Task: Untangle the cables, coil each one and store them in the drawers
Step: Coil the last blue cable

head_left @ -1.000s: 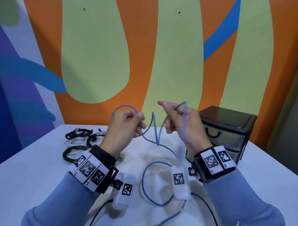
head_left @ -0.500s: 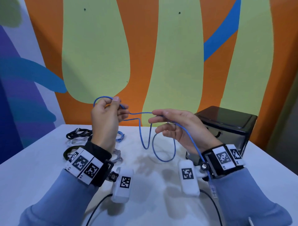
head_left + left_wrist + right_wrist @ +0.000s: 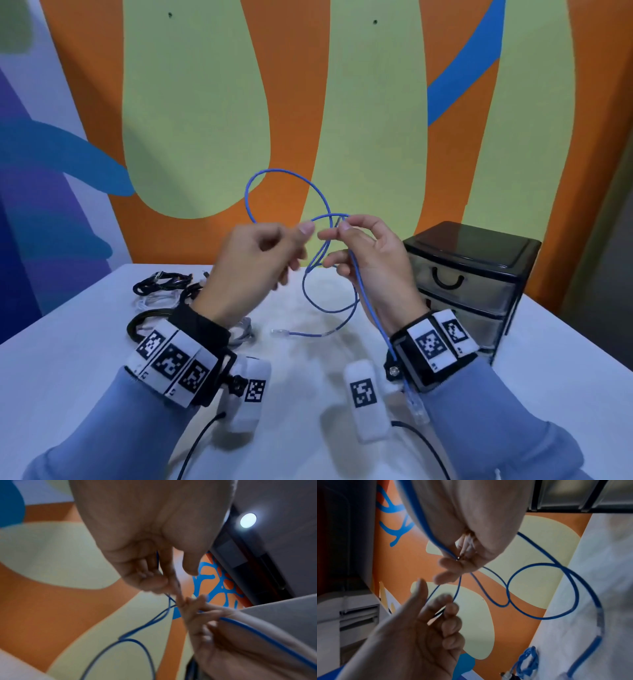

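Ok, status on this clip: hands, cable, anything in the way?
Both hands, left hand and right hand, pinch the blue cable, loops half formed. Drawers shut. Other cables piled on the table's left, clear of the coil.

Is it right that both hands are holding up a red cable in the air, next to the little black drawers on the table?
Not quite: the cable is blue, not red, as the head view shows plainly. The rest holds: the left hand and the right hand both hold it up in the air, and the little black drawers stand beside them on the table.
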`<action>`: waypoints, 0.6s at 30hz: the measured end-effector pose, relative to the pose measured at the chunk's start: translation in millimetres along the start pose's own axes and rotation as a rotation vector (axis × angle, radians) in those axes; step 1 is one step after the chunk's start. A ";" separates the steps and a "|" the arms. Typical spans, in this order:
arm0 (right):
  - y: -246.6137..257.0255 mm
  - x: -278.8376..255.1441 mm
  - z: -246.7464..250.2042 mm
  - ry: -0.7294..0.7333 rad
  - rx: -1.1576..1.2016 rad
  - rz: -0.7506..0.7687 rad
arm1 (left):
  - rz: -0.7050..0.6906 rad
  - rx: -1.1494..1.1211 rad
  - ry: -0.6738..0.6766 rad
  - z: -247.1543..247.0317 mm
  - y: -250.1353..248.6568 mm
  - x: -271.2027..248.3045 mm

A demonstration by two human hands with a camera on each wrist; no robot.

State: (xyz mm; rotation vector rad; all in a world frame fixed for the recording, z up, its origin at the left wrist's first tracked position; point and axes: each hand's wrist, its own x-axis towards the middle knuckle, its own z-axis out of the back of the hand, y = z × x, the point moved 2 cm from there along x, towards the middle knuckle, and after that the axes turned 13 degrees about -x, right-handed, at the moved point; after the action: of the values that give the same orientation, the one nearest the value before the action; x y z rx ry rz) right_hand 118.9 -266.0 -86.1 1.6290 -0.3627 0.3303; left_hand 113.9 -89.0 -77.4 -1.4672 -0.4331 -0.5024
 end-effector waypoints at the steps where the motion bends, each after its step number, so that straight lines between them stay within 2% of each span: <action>1: -2.4 0.2 -0.7 -0.023 -0.040 0.020 | 0.069 -0.035 0.110 -8.7 0.3 -3.6; 2: -4.1 0.0 -2.1 -0.030 -0.086 0.040 | 0.116 -0.043 0.193 -15.5 1.8 -7.0; 4: -6.4 -1.3 -5.3 -0.016 -0.148 0.055 | 0.146 -0.059 0.268 -22.2 4.6 -12.0; 10: -6.9 -2.4 -3.6 0.182 -0.049 -0.036 | 0.238 -0.164 0.235 -18.5 4.9 -11.2; 13: -3.6 -1.4 1.2 0.209 0.073 -0.075 | 0.138 -0.047 0.110 -20.4 4.1 -12.3; 15: -2.5 0.3 5.5 0.198 0.182 -0.119 | 0.086 0.017 0.073 -26.4 1.7 -14.7; 18: -1.1 1.7 10.3 0.230 0.186 -0.162 | 0.191 -0.112 0.110 -37.4 1.0 -16.0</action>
State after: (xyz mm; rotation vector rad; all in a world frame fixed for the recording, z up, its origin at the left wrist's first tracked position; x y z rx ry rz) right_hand 120.9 -276.2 -87.3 1.7682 -0.0253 0.4331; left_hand 100.3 -125.4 -89.5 -1.5616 -0.1780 -0.4580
